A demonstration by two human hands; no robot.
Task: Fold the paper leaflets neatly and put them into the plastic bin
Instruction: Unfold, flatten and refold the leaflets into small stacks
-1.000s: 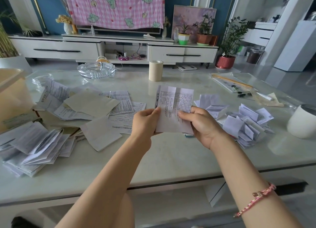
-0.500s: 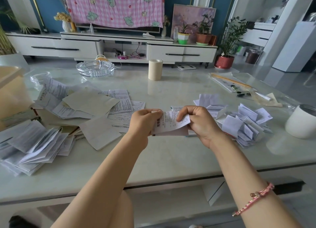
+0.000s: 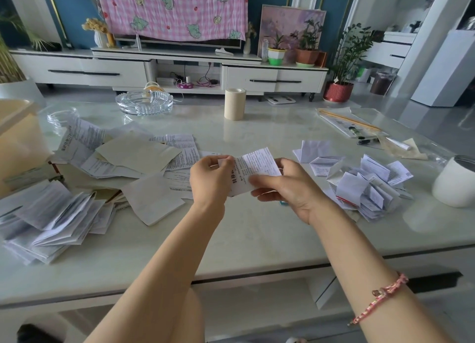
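- At the table's far left edge sits the plastic bin (image 3: 15, 142), beige and only partly in frame; we cannot see inside it.
- Just beside it, toward us, lies a heap of folded leaflets (image 3: 51, 219). Further in is a spread of unfolded sheets (image 3: 133, 157) on the table (image 3: 257, 239). Their print is too small to read.
- Our left hand (image 3: 210, 178) comes next, fingers curled and thumb pinching the left end of the leaflet (image 3: 254, 167) we are working on.
- That leaflet is held above the table between both hands and appears doubled over. Its long axis runs left to right, tipping a little away from us at the right end. A bold Chinese heading runs beside the left thumb (the first two characters look like 转移, the rest partly covered). The fine print is illegible.
- Our right hand (image 3: 285, 188) grips the leaflet's right, nearer part, thumb on top and fingers underneath.
- Right of that lies a second heap of folded leaflets (image 3: 365, 185), then a white cup (image 3: 455, 183).
- As we judge it, the coming move turns on one relation. The bin lies well away to the left of both hands, past the loose sheets. So the left hand is the nearer one to carry the leaflet there. The fold itself looks unfinished.
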